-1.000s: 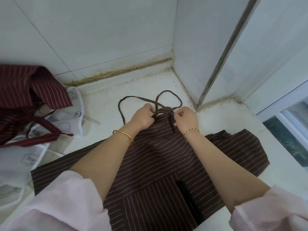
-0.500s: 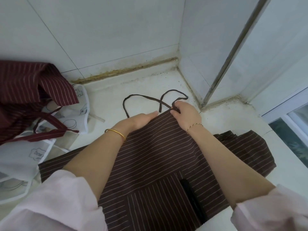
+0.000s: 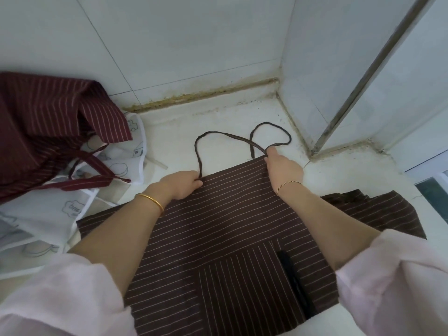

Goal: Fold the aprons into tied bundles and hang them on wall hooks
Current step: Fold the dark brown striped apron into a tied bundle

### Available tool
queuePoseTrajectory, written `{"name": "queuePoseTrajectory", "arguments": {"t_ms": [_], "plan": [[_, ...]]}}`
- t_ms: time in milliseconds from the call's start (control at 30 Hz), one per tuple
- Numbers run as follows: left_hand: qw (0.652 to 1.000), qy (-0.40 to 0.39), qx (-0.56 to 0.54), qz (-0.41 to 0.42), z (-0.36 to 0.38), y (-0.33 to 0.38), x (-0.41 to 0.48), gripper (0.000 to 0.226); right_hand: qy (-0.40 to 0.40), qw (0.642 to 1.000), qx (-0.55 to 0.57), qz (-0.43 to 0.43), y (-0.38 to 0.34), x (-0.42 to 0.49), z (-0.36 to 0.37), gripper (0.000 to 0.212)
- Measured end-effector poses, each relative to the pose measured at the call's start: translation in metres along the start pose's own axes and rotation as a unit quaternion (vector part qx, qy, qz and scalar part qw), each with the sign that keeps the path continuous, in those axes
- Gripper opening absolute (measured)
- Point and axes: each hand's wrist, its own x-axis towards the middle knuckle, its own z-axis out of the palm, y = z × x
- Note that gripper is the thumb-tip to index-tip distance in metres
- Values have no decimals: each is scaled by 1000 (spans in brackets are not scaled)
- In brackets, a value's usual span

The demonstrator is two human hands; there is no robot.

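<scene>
Brown striped apron [image 3: 218,226] lies spread flat on the white counter [image 3: 218,117] by the tiled corner, with its neck strap [image 3: 198,163] looped on the far side. The left hand [image 3: 180,184] pinches the bib's far left corner and the right hand [image 3: 283,168] pinches its far right corner, so the hands are apart. At far left, a maroon striped apron [image 3: 43,122] is heaped on white printed sheeting [image 3: 36,214].

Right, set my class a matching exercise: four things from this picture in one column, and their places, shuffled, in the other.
Things
1. dark brown striped apron
2. maroon striped apron
3. white printed sheet
4. thin brown strap loop

Places
A. partly covered by the maroon one
B. crumpled, top left
C. spread flat, centre
D. lying near the wall corner

Pairs: 1-C, 2-B, 3-A, 4-D
</scene>
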Motion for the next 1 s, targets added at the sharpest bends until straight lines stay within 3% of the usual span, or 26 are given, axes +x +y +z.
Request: {"name": "queuePoseTrajectory", "arguments": {"t_ms": [133,233,300,400,467,533,633,733,900,1000], "plan": [[989,90,106,-49,14,4,-7,27,-4,1000,-22,13,-2,4,8,21],[959,189,192,-85,18,25,-9,23,-3,996,73,43,-1,0,0,30],[935,274,225,-18,24,49,-6,24,30,986,156,43,8,-13,-8,27],[916,344,151,143,46,102,0,17,122,977,164,52,38,-47,-20,24],[936,305,96,147,61,137,2,22,139,980,117,77,67,-72,-26,29],[954,276,76,83,75,161,3,36,117,988,62,77,97,-88,-30,30],[966,249,58,25,92,173,4,55,18,999,-14,-33,123,-98,-31,31],[965,248,79,25,109,167,7,64,-51,989,-81,-114,130,-100,-28,35],[962,258,83,39,115,158,3,65,-92,971,-214,-54,162,-92,-44,40],[963,253,84,34,114,159,2,64,-83,980,-174,-44,173,-89,-54,40]]}}
